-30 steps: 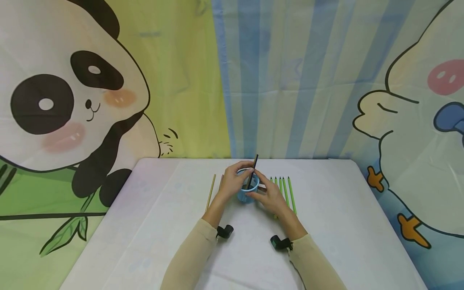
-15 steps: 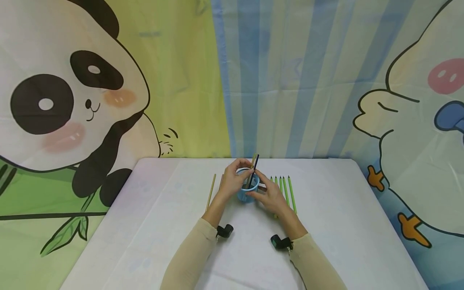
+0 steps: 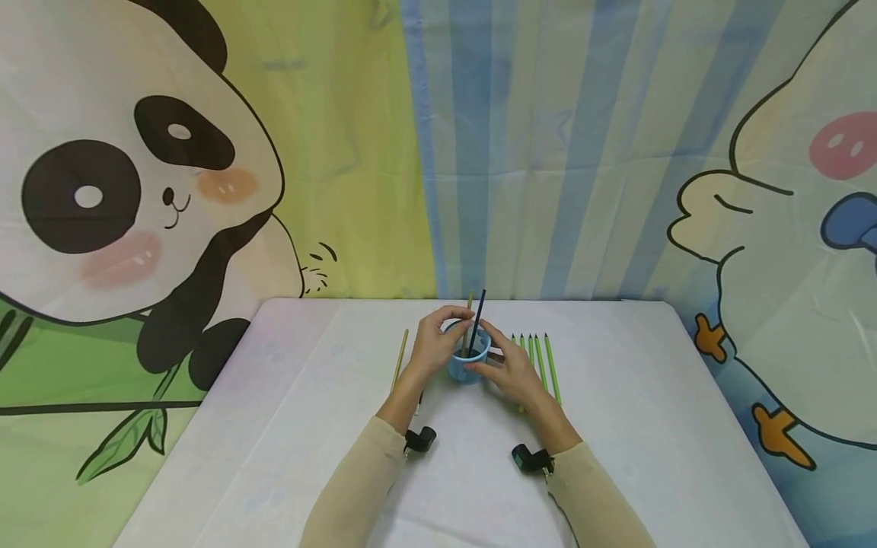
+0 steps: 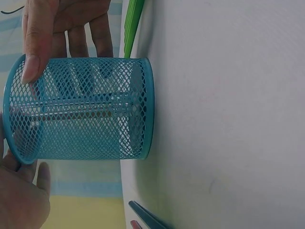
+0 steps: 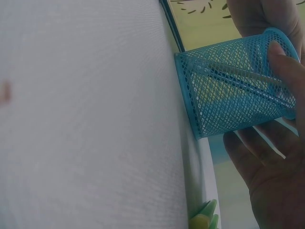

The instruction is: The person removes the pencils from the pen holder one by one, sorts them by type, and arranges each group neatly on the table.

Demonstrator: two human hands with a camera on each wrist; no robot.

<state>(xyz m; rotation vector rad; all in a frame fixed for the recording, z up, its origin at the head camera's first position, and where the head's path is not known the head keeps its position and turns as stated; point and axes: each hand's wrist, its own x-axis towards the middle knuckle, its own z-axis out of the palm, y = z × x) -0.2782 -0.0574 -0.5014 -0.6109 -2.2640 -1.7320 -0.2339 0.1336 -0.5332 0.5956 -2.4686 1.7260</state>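
Note:
A light-blue mesh pencil cup (image 3: pixel 466 371) stands upright on the table, with a dark pencil (image 3: pixel 478 316) and a gold-coloured pencil (image 3: pixel 469 301) leaning apart inside it. My right hand (image 3: pixel 510 369) holds the cup from the right; in the right wrist view its thumb (image 5: pixel 281 59) lies against the mesh near the rim. At the left of the rim is my left hand (image 3: pixel 432 346), its thumb and index finger parted beside the gold pencil. Contact there is hard to make out. Through the mesh in the left wrist view, the pencils' lower parts (image 4: pixel 81 107) show.
Several green pencils (image 3: pixel 537 358) lie side by side to the right of the cup, partly behind my right hand. Left of it lies a gold pencil (image 3: pixel 400 358), and a dark-tipped one (image 3: pixel 419 399) shows beside my left wrist. A patterned curtain (image 3: pixel 521 152) hangs behind the white table (image 3: pixel 301 426).
The gold pencil has come into view beside the dark one, and the two now stand further apart. My left hand has drawn slightly left. My right hand stays on the cup.

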